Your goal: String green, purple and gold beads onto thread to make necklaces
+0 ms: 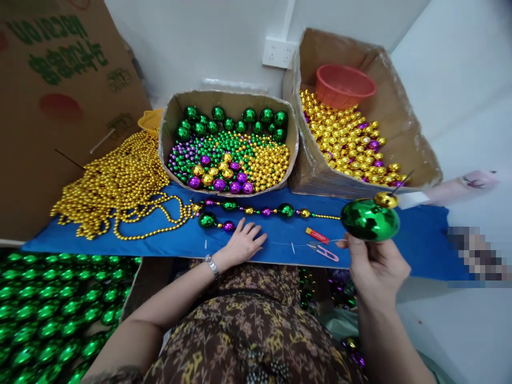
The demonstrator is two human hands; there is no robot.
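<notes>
Near the table's (424, 248) front edge, the right hand (378, 272) grips a green ball (368, 221), likely light, slick, best cupped below; the left hand (244, 242) lies spread.

- Count two bare hands (246, 244), one held large green bead (368, 221).
- Count one pair of pink snips (328, 253), one red basin (330, 95), one yellow basket (150, 122).
- Count two open cardboard boxes (316, 185) at back.
- Cannot count small beads (266, 161): too many.

Blue-covered table (424, 234), gold bead strands (116, 181), bead-filled boxes (236, 100), multicoloured bead string (266, 212), pink snips (328, 253)
</notes>
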